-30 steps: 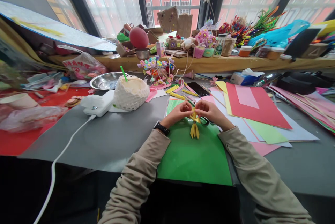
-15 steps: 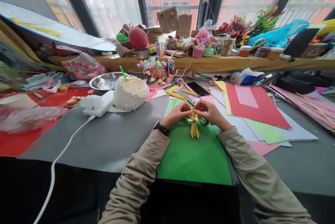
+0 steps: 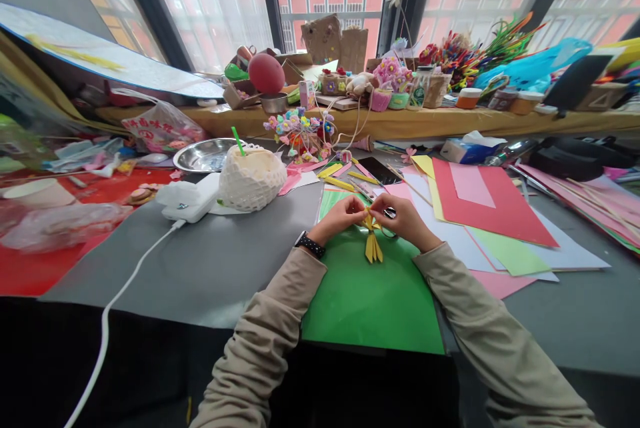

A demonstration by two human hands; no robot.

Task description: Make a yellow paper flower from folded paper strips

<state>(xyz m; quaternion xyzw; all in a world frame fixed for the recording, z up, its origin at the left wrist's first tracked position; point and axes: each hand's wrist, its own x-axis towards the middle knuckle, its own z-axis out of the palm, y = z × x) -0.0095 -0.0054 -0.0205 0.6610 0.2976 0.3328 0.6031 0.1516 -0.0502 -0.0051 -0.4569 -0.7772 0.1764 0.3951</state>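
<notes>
Both my hands meet over a green sheet in front of me. My left hand, with a dark watch on its wrist, pinches the upper part of a folded yellow paper piece. From the other side, my right hand pinches the same piece, fingertips close to the left ones. Narrow pointed yellow strips hang fanned out below the fingers. The top of the piece is mostly hidden by my fingertips. Scissors lie partly hidden at my right hand.
Folded yellow strips and a dark phone lie beyond my hands. Coloured paper sheets are stacked at right. At left stand a net-wrapped coconut with a green straw, a metal plate and a white device with a cable.
My hands stay pinched on the yellow paper piece. The fingers of my right hand have shifted slightly, and more of the scissors' handle shows beside them.
</notes>
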